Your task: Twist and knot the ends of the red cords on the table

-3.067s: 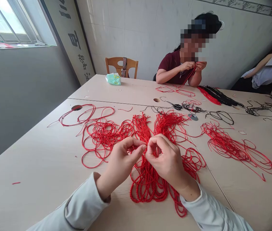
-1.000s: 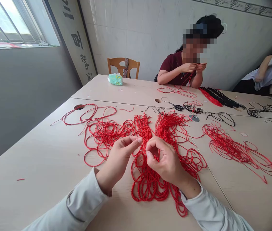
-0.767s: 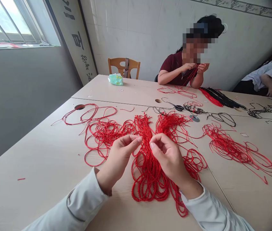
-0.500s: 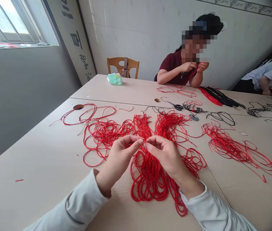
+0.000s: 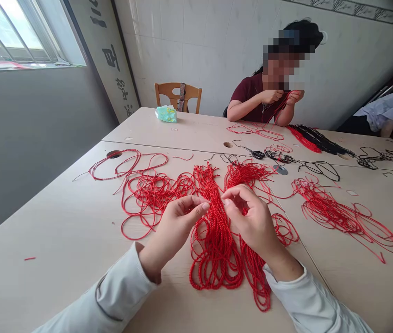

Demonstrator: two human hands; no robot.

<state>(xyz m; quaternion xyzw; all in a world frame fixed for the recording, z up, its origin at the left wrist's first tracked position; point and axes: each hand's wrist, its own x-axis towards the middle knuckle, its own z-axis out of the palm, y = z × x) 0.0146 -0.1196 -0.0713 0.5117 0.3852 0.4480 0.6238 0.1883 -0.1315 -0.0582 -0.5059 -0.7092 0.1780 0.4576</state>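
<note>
A bundle of twisted red cords (image 5: 215, 231) lies on the table in front of me, frayed at the far end and looped at the near end. Over its left side, my left hand (image 5: 180, 222) has thumb and forefinger pinched together. My right hand (image 5: 253, 224) hovers above the bundle's right side, also in a pinch, a short gap from the left. Whatever is between the fingertips blends into the red behind and cannot be made out. Partly under my right hand is a second red cord bundle (image 5: 248, 173).
Loose red cord (image 5: 151, 192) lies tangled on the left, with another red coil (image 5: 338, 210) on the right. Scissors (image 5: 257, 154) and black cord (image 5: 321, 170) are farther back. Across the table (image 5: 78, 277), a person (image 5: 246, 99) holds red cord. A tissue pack (image 5: 166, 114) stands near a chair (image 5: 192, 95).
My right hand has moved right, away from the left, so the fingertips that met over the bundle are now apart. My left hand has barely moved.
</note>
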